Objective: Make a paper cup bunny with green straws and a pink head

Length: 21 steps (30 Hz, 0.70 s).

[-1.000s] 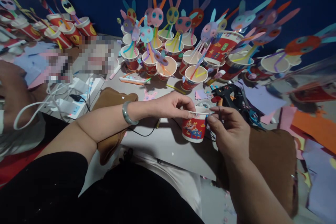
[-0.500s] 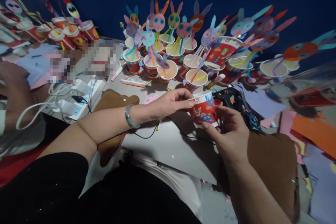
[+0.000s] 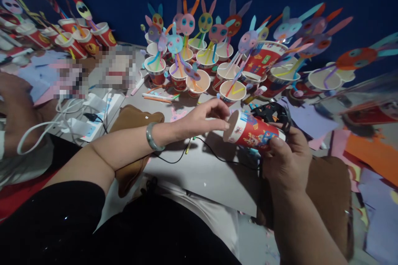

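A red paper cup point(image 3: 253, 132) with colourful print lies tilted on its side in the air above the table. My right hand point(image 3: 287, 157) grips it near its base, thumb in front; most of the other fingers are hidden behind the cup. Its mouth points left, towards my left hand point(image 3: 207, 120). That hand has its thumb and bent fingers apart, right beside the rim; whether a fingertip touches the cup I cannot tell. A pink paper rabbit face point(image 3: 178, 114) lies behind my left wrist, partly covered.
Several paper cups point(image 3: 198, 83) with rabbit-faced straw figures stand along the back. A power strip point(image 3: 104, 112) with white cables is at left, near another person's arm point(image 3: 14, 112). Coloured paper point(image 3: 371, 155) lies at right. A black cord point(image 3: 217, 159) crosses the table.
The cup has gone from nearly upright to lying sideways, mouth to the left, and shifted right with my right hand. My left hand has loosened from its rim.
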Motion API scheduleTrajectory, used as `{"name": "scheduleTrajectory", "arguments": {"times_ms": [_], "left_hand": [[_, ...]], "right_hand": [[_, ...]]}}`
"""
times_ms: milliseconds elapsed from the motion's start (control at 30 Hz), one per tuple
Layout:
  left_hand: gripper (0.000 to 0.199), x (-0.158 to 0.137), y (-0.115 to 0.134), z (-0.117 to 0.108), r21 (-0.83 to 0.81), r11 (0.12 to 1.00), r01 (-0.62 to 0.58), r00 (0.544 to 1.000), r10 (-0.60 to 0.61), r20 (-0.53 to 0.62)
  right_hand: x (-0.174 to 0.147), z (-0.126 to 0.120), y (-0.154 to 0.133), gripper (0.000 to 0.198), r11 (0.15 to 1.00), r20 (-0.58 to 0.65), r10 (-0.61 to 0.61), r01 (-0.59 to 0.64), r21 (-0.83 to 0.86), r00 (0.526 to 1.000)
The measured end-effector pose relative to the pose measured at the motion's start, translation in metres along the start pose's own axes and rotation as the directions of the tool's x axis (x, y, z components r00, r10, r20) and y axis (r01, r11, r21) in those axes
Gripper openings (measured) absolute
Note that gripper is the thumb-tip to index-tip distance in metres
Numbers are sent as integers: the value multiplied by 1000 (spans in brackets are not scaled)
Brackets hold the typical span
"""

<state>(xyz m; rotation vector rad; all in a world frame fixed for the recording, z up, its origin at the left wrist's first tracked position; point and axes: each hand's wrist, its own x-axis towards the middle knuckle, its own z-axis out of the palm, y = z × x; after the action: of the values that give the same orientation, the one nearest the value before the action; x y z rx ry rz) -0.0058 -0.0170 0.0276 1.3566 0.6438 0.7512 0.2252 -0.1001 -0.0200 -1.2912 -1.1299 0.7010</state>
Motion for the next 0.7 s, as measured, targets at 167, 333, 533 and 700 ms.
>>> {"name": "scheduleTrajectory", "arguments": {"times_ms": [167,333,533,700], "left_hand": [[50,-1,-3,-2,103,975,-195,981,191,46],[74,-7,2,-2,-44,999,11,949,4,317],[95,-8,-6,3,-44,891,452,811,-390,437],[100,-9,-15,5,-47,857,513,734,-410,541]], "right_hand": [[2,-1,2,26,997,132,73,-76,19,988],[1,-3,0,33,998,244,66,-60,-34,968],[-3,2,-16,43,996,369,19,13,-83,929],[-10,9,-23,46,995,349,23,13,-103,937]]}}
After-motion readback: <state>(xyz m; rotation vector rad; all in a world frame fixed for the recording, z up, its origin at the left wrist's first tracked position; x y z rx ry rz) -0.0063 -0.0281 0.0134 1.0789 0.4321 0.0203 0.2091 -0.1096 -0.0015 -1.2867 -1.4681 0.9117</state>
